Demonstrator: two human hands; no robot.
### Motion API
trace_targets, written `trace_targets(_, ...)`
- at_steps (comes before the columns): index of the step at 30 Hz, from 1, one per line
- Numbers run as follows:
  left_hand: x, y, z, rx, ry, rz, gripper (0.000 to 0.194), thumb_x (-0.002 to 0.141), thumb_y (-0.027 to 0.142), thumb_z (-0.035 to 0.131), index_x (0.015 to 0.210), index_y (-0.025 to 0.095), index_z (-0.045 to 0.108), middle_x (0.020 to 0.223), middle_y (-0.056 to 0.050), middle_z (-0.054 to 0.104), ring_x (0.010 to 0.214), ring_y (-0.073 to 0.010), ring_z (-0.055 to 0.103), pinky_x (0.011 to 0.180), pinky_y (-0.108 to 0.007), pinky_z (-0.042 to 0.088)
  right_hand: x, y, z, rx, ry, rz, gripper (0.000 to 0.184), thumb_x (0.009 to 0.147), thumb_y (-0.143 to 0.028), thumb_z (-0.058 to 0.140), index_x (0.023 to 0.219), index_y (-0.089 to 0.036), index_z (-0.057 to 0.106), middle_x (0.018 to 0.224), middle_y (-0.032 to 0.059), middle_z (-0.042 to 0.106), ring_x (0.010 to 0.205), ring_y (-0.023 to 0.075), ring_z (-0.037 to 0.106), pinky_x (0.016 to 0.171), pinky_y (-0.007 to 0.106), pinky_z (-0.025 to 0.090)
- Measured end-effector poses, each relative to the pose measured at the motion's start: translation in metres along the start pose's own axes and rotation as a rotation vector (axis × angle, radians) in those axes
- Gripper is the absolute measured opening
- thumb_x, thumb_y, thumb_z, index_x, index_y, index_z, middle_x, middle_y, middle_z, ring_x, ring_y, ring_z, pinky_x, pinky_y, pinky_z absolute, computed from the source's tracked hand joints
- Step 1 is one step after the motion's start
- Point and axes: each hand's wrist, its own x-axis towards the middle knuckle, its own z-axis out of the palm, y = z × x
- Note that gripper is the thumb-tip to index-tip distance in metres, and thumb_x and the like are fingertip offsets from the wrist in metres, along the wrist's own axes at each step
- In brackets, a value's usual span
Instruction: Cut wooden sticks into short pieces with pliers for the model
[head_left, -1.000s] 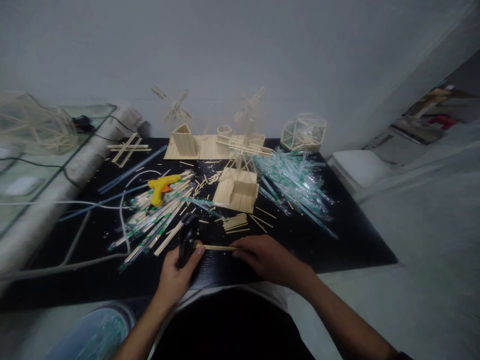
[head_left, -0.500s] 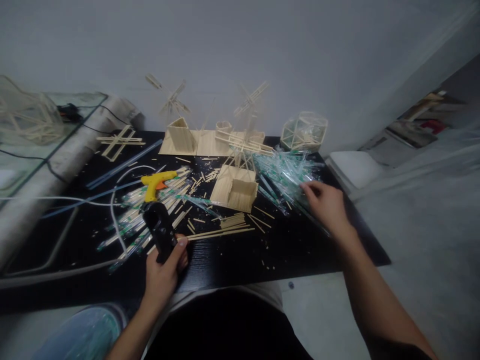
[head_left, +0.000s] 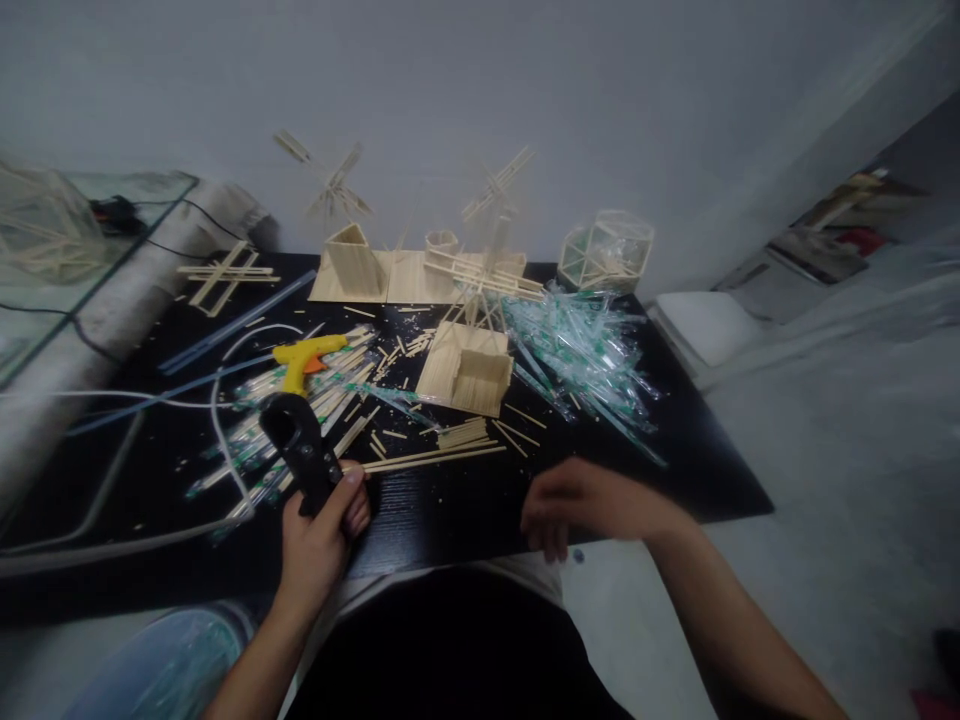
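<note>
My left hand (head_left: 324,525) is closed around a black hand tool (head_left: 304,445) with a rounded, hollowed head and small screws; its exact kind does not show. Long thin wooden sticks (head_left: 435,459) run rightward from beside its fingers, and whether the fingers grip them is unclear. My right hand (head_left: 589,502), slightly blurred, hovers over the table's front edge with fingers loosely bent and apart, nothing visible in them. Ahead of it stands a wooden model (head_left: 480,375) with a square box on a flat base. Short cut sticks (head_left: 461,433) lie in front of that model.
A yellow glue gun (head_left: 304,358) rests on plastic-wrapped sticks (head_left: 247,440), its white cord looping leftward. Crumpled clear wrappers (head_left: 585,345) pile up at right. Windmill-like models (head_left: 356,265) and a many-sided stick frame (head_left: 607,250) stand along the wall. A bin (head_left: 161,665) is at lower left.
My right hand has moved from the wrapper pile leftward and toward me, to the table's front edge. The left hand still holds the black tool, its head tilted slightly more leftward.
</note>
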Motion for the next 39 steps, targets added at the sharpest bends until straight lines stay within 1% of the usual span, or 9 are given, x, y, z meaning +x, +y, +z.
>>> trace_targets(2,0.001,0.0,0.0,-0.012,0.005,0.001,0.024,0.082,0.035,0.077,0.081,0.016,0.063,0.051,0.01,0.037,0.042,-0.0042,0.034,0.04,-0.017,0.027,-0.001,0.013,0.012,0.05,-0.152,0.051,0.034,0.092,-0.045,0.066,0.101,-0.014,0.074,0.086,0.0061,0.077,0.074,0.0152,0.073,0.075,0.031,0.058)
trace_targets(4,0.0,0.001,0.0,-0.021,0.008,0.008,0.023,0.082,0.035,0.076,0.082,0.016,0.063,0.05,0.01,0.036,0.041,-0.0041,0.034,0.04,-0.017,0.026,0.0,0.028,0.016,0.095,-0.114,0.056,0.033,0.091,-0.043,0.069,0.107,-0.014,0.074,0.095,0.0078,0.078,0.086,0.0163,0.075,0.084,0.033,0.058)
trace_targets(14,0.001,0.001,0.0,-0.015,0.027,0.014,0.023,0.082,0.033,0.078,0.08,0.015,0.064,0.05,0.009,0.039,0.042,-0.0037,0.035,0.04,-0.016,0.027,-0.005,0.059,-0.007,0.388,0.393,-0.045,0.04,0.085,-0.039,0.077,0.118,-0.016,0.07,0.126,0.0169,0.071,0.111,0.0244,0.072,0.091,0.037,0.058)
trace_targets(20,0.003,-0.001,-0.001,-0.016,0.036,0.013,0.023,0.081,0.034,0.078,0.08,0.015,0.065,0.048,0.009,0.038,0.041,-0.004,0.035,0.039,-0.017,0.028,-0.009,0.07,-0.022,0.414,0.601,-0.115,0.036,0.081,-0.042,0.081,0.108,-0.02,0.075,0.121,0.0132,0.074,0.116,0.0279,0.07,0.094,0.04,0.057)
trace_targets(25,0.002,0.0,-0.001,-0.027,0.035,-0.004,0.022,0.081,0.033,0.078,0.08,0.015,0.065,0.049,0.009,0.038,0.041,-0.0039,0.035,0.04,-0.017,0.027,-0.01,0.068,-0.025,0.243,0.934,-0.321,0.028,0.078,-0.043,0.083,0.095,-0.022,0.077,0.108,0.0085,0.079,0.111,0.0263,0.071,0.105,0.043,0.052)
trace_targets(27,0.002,0.0,0.0,-0.026,0.036,-0.006,0.022,0.081,0.033,0.078,0.08,0.015,0.065,0.049,0.009,0.038,0.041,-0.004,0.035,0.04,-0.017,0.027,-0.01,0.062,-0.016,0.21,0.885,-0.35,0.026,0.081,-0.043,0.08,0.095,-0.022,0.077,0.102,0.0083,0.079,0.103,0.0253,0.074,0.099,0.043,0.056)
trace_targets(31,0.002,0.0,0.001,-0.025,0.046,0.007,0.023,0.08,0.033,0.079,0.08,0.015,0.065,0.049,0.009,0.038,0.041,-0.004,0.035,0.04,-0.017,0.028,-0.006,0.05,0.013,0.172,0.532,-0.234,0.029,0.085,-0.04,0.077,0.106,-0.02,0.075,0.11,0.0105,0.077,0.099,0.0248,0.075,0.081,0.037,0.063)
trace_targets(33,0.003,0.0,0.001,-0.023,0.05,0.007,0.023,0.079,0.033,0.079,0.079,0.016,0.065,0.049,0.009,0.038,0.041,-0.004,0.035,0.04,-0.017,0.028,-0.003,0.049,0.024,0.175,0.405,-0.149,0.034,0.086,-0.039,0.076,0.114,-0.019,0.073,0.102,0.0096,0.078,0.096,0.0242,0.076,0.078,0.036,0.063)
trace_targets(39,0.003,0.0,-0.001,-0.015,0.048,0.004,0.023,0.08,0.033,0.079,0.08,0.016,0.065,0.049,0.009,0.039,0.041,-0.0041,0.036,0.039,-0.017,0.028,-0.003,0.061,0.02,0.267,0.423,-0.177,0.04,0.085,-0.036,0.077,0.123,-0.025,0.07,0.142,0.0116,0.062,0.113,0.0266,0.072,0.085,0.037,0.062)
